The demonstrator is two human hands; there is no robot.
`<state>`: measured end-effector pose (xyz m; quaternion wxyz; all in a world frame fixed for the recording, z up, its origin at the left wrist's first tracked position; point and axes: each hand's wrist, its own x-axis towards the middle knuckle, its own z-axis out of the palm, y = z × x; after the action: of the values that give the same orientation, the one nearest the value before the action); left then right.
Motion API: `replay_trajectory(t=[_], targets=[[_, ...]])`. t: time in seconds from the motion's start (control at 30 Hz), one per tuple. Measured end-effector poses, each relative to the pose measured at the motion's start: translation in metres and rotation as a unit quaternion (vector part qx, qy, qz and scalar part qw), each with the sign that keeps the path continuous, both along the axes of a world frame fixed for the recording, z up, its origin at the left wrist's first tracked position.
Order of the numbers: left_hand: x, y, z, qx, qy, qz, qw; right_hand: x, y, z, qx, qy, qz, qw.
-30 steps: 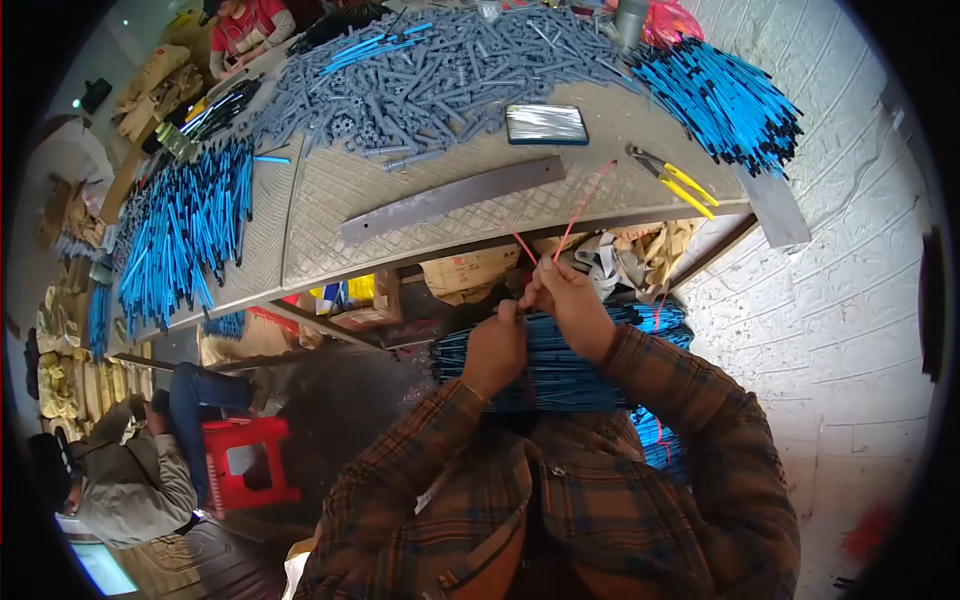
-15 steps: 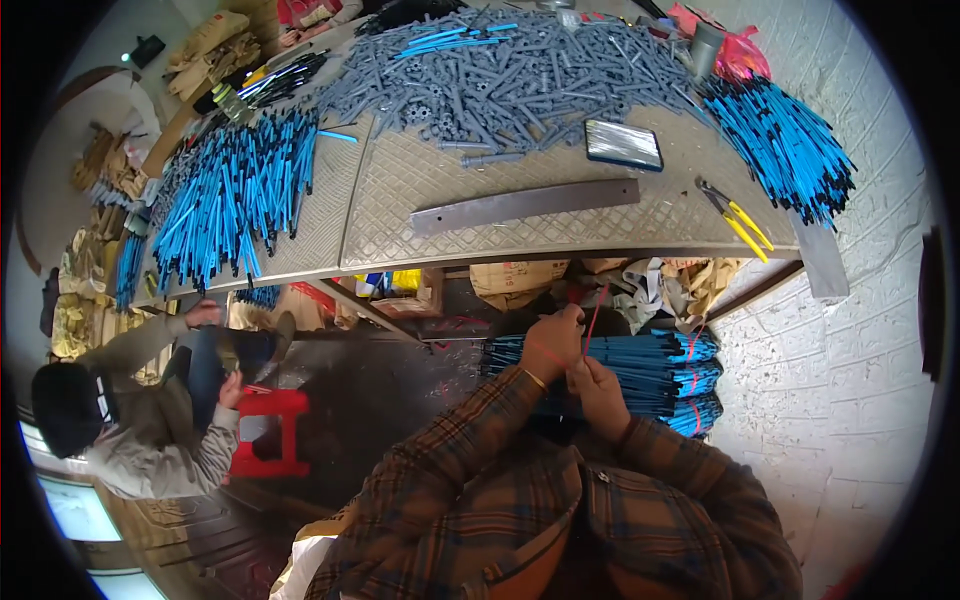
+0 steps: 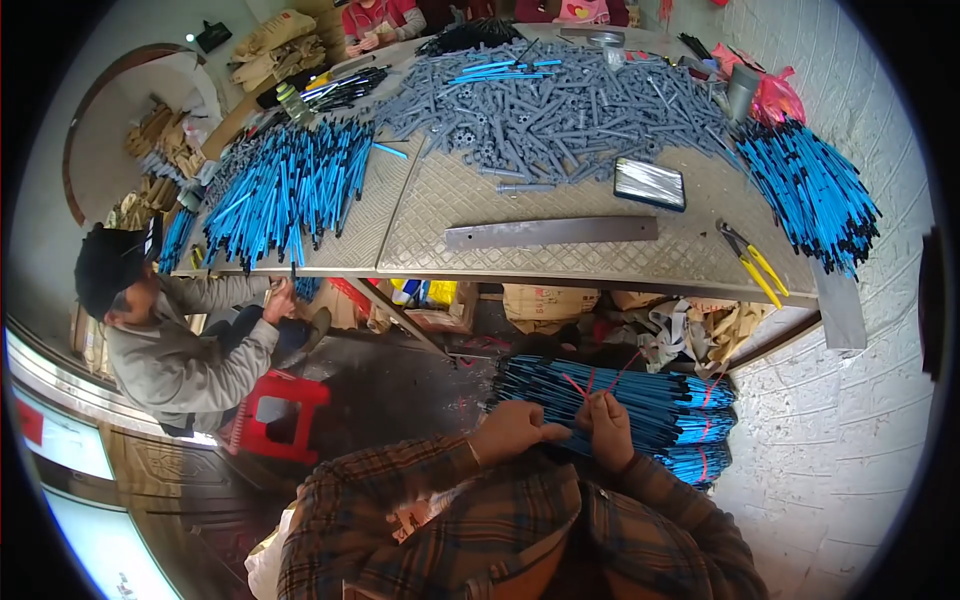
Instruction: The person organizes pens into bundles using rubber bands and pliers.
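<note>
The right hand [image 3: 610,428] and left hand [image 3: 512,430] meet over a bundle of blue rods [image 3: 640,400], fingers pinched shut on a thin red tie [image 3: 590,385] looped about it. The bundle lies on further bundles stacked on the floor below the counter [image 3: 560,260], where a grey metal bar [image 3: 550,232], yellow-handled pliers [image 3: 752,262] and loose blue rods [image 3: 810,190] rest.

Glossy blue plastic rods [image 3: 620,405], thin red string [image 3: 600,380], matt grey plastic parts [image 3: 560,105], embossed metal tabletop [image 3: 480,205], dull steel bar [image 3: 550,232].

Dark phone screen [image 3: 650,183] on table [image 3: 560,262]; cardboard boxes [image 3: 548,301] beneath
</note>
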<state>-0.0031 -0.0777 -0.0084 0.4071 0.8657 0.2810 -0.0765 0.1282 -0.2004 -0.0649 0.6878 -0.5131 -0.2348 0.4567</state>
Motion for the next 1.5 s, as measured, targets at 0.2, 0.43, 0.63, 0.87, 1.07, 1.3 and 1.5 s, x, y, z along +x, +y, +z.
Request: replay_trajectory(t=[0.2,0.43,0.63,0.87,1.07,1.3,1.5], targets=[[-0.012,-0.029,-0.02,-0.349,-0.028,0.183,0.919,0.002,-0.001,0.008,0.003,0.028,0.005,1.0],[0.008,-0.023,-0.037,0.119,-0.278,-0.055,0.952,0.001,-0.007,-0.006,-0.011,0.036,0.0,0.999],[0.028,0.006,-0.04,0.211,-0.314,-0.206,0.903,-0.007,-0.003,0.014,0.008,0.105,0.007,0.994],[0.021,0.012,-0.046,0.164,-0.364,-0.196,0.896,-0.011,-0.008,0.029,0.086,0.23,0.033,0.969],[0.025,0.016,-0.027,0.115,-0.314,-0.229,0.914,-0.008,-0.009,0.048,-0.012,0.067,-0.008,0.998],[0.03,0.027,-0.009,0.07,-0.152,-0.331,0.929,-0.001,-0.012,0.041,-0.041,-0.007,0.035,0.999],[0.033,0.032,-0.012,-0.112,-0.188,-0.251,0.943,0.0,-0.014,0.041,-0.064,-0.292,0.061,0.952]])
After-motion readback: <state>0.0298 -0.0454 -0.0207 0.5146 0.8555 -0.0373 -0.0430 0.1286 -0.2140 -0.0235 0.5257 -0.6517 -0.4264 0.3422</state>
